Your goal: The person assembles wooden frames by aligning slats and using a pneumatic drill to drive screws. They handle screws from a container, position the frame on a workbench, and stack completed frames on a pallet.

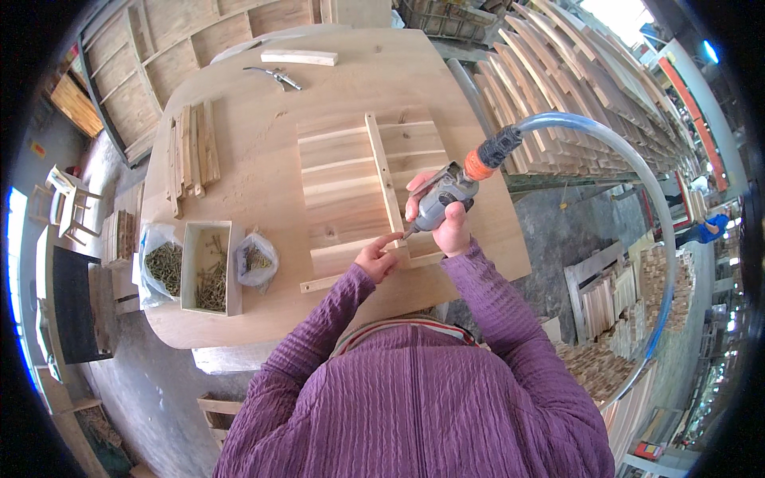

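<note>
Right hand point(448, 227) grips an air screwdriver point(446, 195), tip down beside left hand point(376, 256) fingers pinching at the upright batten point(383, 171) near the surface's point(263, 183) front edge.

Table point(239, 151): round-cornered wooden top, centre.
Floor point(151, 398): grey concrete, near left and right.
Far left: big wooden frame panel point(167, 48) leaning.
Right: long stacks of wood slats point(574, 88) running far.
Near right: more slat piles point(606, 303).
Left: small wooden chair point(68, 199).
Light: daylight, bright opening point(621, 12) far right.
</note>
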A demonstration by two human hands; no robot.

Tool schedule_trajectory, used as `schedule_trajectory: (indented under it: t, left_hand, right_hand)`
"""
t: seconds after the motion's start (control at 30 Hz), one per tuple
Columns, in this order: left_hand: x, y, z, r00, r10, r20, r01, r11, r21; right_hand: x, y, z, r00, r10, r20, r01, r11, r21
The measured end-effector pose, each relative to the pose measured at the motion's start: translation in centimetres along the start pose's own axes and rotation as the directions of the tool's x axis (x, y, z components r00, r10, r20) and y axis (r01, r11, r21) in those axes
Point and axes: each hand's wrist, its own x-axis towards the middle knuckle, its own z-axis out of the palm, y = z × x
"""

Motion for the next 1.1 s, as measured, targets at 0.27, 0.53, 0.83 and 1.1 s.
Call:
schedule_trajectory:
  t: [0.27, 0.53, 0.83, 1.1]
  left_hand:
    - [7.6, 7.3, -1.9, 0.897, 0.238, -0.374, 0.205, 0.525, 0.826]
    - [9.9, 6.1, -0.9, 0.924, 0.227, -0.307, 0.213, 0.360, 0.908]
    - [11.4, 2.9, -3.4, 0.936, 0.273, -0.222, -0.029, 0.690, 0.724]
    - [11.9, 1.6, -4.8, 0.869, 0.449, -0.208, -0.075, 0.535, 0.842]
  right_hand:
    - [0.3, 0.4, 0.3, 1.000, 0.012, 0.013, -0.011, 0.999, -0.041]
    - [0.1, 0.5, -0.5, 0.999, -0.023, -0.030, 0.023, 1.000, 0.004]
    - [0.9, 0.6, 0.3, 0.996, -0.052, 0.066, 0.051, 0.999, 0.011]
    - [1.5, 1.0, 1.0, 0.996, -0.042, 0.084, 0.028, 0.987, 0.159]
